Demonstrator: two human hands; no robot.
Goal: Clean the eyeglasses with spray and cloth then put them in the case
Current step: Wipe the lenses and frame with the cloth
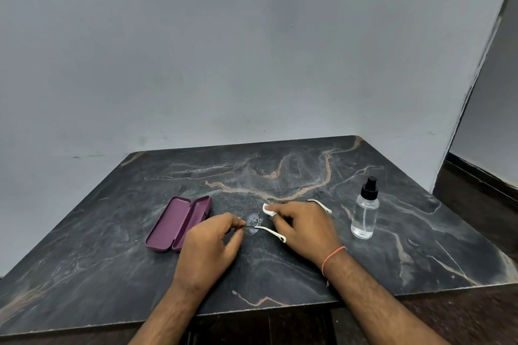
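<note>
Dark table (280, 274). Left hand (210, 244) pinches glasses (253, 223); right hand (304, 225) grips cloth (267, 209). Hard rub could bend thin frame.

Dark marble-look tabletop (280, 269), smooth with a dull sheen and tan veins. Matt plum plastic-looking case (179, 223) near its left edge. Clear glossy spray bottle (364, 216) with black cap near the right edge. Soft white cloth (267, 209).
</note>
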